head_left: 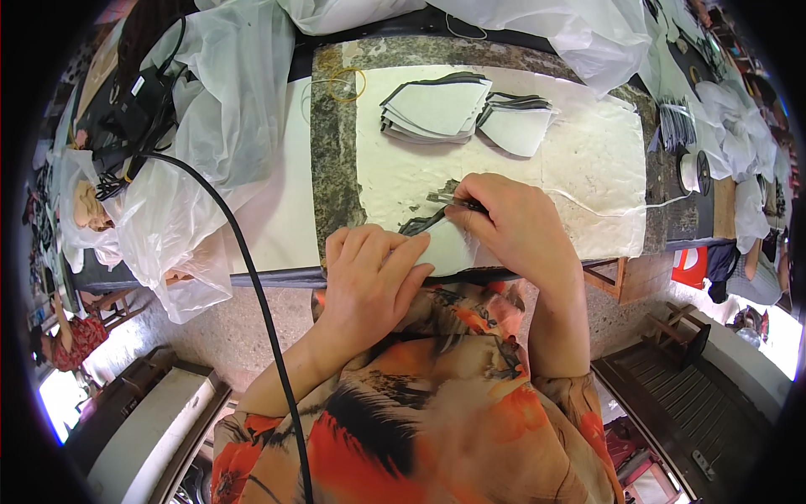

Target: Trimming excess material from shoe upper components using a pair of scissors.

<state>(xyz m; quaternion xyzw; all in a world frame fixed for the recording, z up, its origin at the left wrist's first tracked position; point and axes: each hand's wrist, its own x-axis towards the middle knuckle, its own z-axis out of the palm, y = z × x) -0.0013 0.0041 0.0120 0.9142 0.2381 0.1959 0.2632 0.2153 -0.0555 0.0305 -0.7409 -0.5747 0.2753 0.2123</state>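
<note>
Close to the table's front edge lies a curved white piece (449,249) with a dark layer along its far edge; its exact material I cannot tell. My left hand (367,273) rests over its left side, index finger and thumb closed on it. My right hand (508,220) is bent over the piece's far right edge and grips a small two-pronged metal tool (440,198) with a dark part near the fingers. Its tips point left, beside the dark edge. Beyond my hands sit a larger stack of similar white and dark pieces (437,113) and a smaller stack (516,130).
A worn white sheet (588,168) covers a mottled board (334,160). A spool (693,172) stands at right, its white cord crossing the sheet. Clear plastic bags (231,109) crowd the left and back. A black cable (256,286) hangs across the left side.
</note>
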